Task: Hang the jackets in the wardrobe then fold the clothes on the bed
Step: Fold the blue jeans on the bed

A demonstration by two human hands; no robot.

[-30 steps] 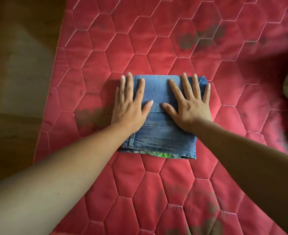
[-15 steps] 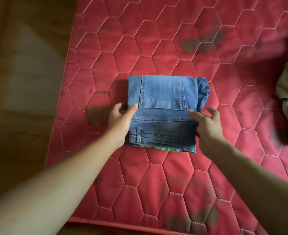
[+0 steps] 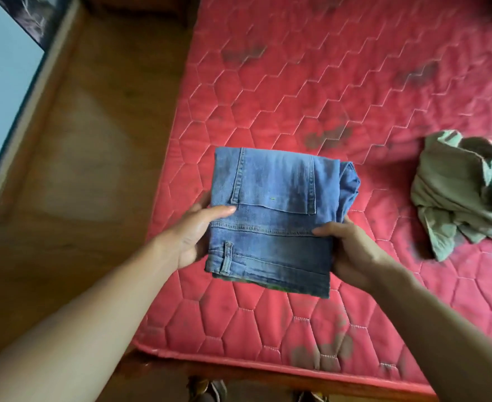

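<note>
1. Two-handed hold on folded jeans point(image 3: 270, 198) over red mattress point(image 3: 297, 97).
2. Gripped by left hand point(image 3: 192, 236) and right hand point(image 3: 352, 250) at opposite edges, thumbs on top.
3. Well to the right: crumpled olive garment point(image 3: 465, 192).

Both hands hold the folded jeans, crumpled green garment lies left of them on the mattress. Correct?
Wrong side. Head view: the left hand and right hand do hold the folded jeans, but the crumpled green garment lies to their right on the mattress.
</note>
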